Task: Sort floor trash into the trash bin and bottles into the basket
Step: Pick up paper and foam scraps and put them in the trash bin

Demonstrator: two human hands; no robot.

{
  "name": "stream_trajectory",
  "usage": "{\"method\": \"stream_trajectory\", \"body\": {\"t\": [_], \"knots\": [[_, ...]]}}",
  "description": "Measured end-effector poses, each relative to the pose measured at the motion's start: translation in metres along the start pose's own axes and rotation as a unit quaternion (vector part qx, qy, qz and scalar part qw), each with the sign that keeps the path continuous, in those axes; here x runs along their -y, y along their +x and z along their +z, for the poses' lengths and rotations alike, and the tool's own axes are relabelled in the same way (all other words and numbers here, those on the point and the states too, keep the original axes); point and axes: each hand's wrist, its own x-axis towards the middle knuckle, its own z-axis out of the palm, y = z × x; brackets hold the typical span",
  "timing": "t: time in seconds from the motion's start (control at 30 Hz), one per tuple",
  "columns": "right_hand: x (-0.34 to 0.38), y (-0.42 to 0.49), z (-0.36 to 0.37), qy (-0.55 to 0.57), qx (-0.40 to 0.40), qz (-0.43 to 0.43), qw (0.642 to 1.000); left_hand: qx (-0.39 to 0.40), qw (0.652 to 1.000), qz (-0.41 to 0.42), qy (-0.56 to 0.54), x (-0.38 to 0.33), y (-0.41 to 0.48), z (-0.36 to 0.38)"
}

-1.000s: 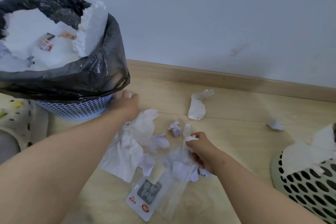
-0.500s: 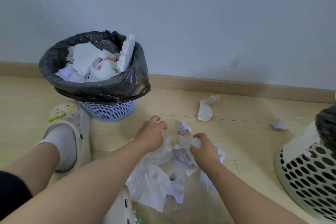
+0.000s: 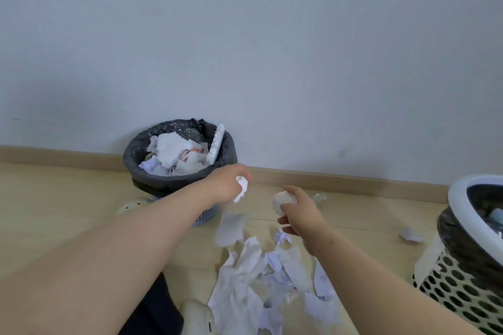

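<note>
Pale grey wall [image 3: 245, 35], wooden baseboard [image 3: 353, 183], wood floor [image 3: 54, 212], cream clog [image 3: 197, 318]

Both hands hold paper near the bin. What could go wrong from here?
1. The trash bin looks heaped near its rim; the right hand's paper wad may roll back out.
2. The foam piece leans at the rim beside the left hand; a brush could tip it out.
3. The left hand's paper scrap dangles and may fall short.

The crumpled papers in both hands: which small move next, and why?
Probably carry the left hand over the black-lined blue trash bin and drop its crumpled white paper scrap: that hand is beside the rim, not above the opening. The right hand, gripping a white paper ball, is farther off.
</note>
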Motion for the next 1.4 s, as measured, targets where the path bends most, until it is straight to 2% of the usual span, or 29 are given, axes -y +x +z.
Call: {"method": "stream_trajectory", "body": {"t": [0.23,0.53,0.7,0.8,0.87,0.93,0.97,1.0,1.1,1.2,1.3,1.4], "knots": [[0.034,-0.012,0.015,0.025,0.002,-0.03,0.999,-0.101,0.975,-0.048,-0.194,0.004,-0.009,-0.023],[0.079,0.019,0.09,0.014,0.012,-0.082,0.996,-0.283,0.91,-0.14,-0.27,0.063,-0.018,-0.071],[0.096,0.046,0.141,-0.012,0.003,-0.141,0.99,-0.362,0.89,-0.15,-0.232,0.089,-0.01,-0.078],[0.097,0.063,0.16,-0.09,-0.006,-0.198,0.976,-0.374,0.895,-0.145,-0.193,0.094,-0.001,-0.077],[0.094,0.07,0.164,-0.212,-0.014,-0.233,0.949,-0.356,0.913,-0.139,-0.143,0.094,0.002,-0.074],[0.086,0.074,0.163,-0.367,-0.009,-0.246,0.897,-0.333,0.93,-0.143,-0.065,0.097,0.002,-0.07],[0.081,0.074,0.161,-0.417,-0.001,-0.252,0.873,-0.321,0.936,-0.145,-0.021,0.098,0.003,-0.069],[0.076,0.074,0.159,-0.432,0.006,-0.258,0.864,-0.31,0.939,-0.147,0.018,0.099,0.003,-0.067],[0.065,0.065,0.147,-0.371,0.001,-0.289,0.883,-0.295,0.943,-0.133,0.079,0.089,0.001,-0.063],[0.058,0.05,0.124,-0.319,-0.026,-0.324,0.89,-0.311,0.939,-0.061,0.133,0.071,-0.004,-0.058],[0.036,0.037,0.088,-0.303,-0.04,-0.297,0.904,-0.3,0.936,0.04,0.181,0.057,-0.011,-0.045],[-0.008,0.02,0.039,-0.329,-0.059,-0.215,0.918,-0.272,0.937,0.102,0.193,0.04,-0.022,-0.017]]}}
